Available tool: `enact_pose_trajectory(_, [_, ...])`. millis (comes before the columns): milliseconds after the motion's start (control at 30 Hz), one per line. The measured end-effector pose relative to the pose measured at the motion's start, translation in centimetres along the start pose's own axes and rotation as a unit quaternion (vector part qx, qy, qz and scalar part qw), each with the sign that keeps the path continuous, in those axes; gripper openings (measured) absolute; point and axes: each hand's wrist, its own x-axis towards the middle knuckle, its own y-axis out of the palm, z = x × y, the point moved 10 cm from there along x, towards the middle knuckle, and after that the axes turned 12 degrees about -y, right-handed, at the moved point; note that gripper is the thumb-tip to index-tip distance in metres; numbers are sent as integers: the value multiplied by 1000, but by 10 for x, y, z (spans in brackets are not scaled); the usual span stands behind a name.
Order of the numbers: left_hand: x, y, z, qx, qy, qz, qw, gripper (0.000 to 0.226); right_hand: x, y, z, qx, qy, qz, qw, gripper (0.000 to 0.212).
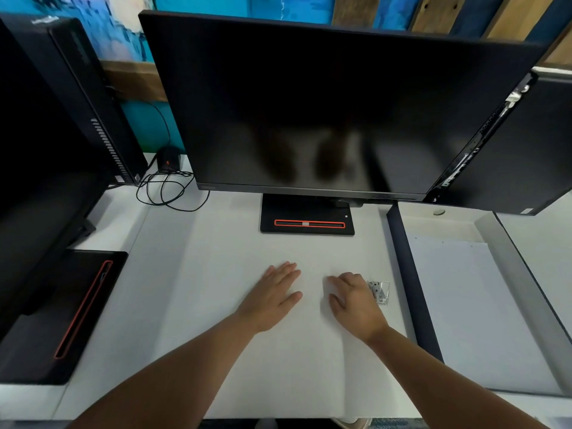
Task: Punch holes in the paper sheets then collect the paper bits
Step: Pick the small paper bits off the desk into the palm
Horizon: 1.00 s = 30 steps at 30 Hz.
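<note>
Forearms (185, 373) out over desk (216, 218), left hand (272, 297) spread flat on paper sheet (278, 366), right hand (353, 301) loosely curled on it, gripping nothing, hole punch (380, 291) just beside; sheet apparently unpunched, bits uncollected, punched sheets (464, 305) in tray (405, 267).

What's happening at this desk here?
A person works at a white desk. The left hand lies flat on a large white paper sheet. The right hand rests on it too, beside a small clear-and-metal hole punch. More white sheets lie in a shallow dark-edged box to the right.
</note>
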Motion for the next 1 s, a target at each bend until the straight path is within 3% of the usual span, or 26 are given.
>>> enact_pose_trajectory(100, [3,6,18,53,-43,5,998,61,-7,1,9,-64,-15,16,998,48])
enact_pose_trajectory(167, [3,12,19,80,-43,19,996,63,-8,16,18,-96,-21,64,993,68])
enact_pose_trajectory(267, [3,16,14,93,-30,29,995,63,-7,40,23,-85,10,114,990,80])
enact_pose_trajectory(467, [-1,10,8,-18,0,52,999,53,10,61,49,-36,-20,137,990,89])
enact_pose_trajectory(600, [-3,1,12,-34,-2,21,999,51,19,42,44,73,-32,74,994,57])
enact_pose_trajectory(733, [-6,8,18,39,0,16,999,56,7,14,11,51,-10,47,998,45])
enact_pose_trajectory(800, [-6,11,16,67,1,17,998,71,1,8,0,44,-16,45,998,43])
enact_pose_trajectory(867, [-5,13,15,73,-2,13,997,89,-6,7,-5,50,-11,61,997,61])
enact_pose_trajectory(1000, [-4,15,16,76,-6,6,997,92,-14,21,-3,-8,-53,142,988,98])
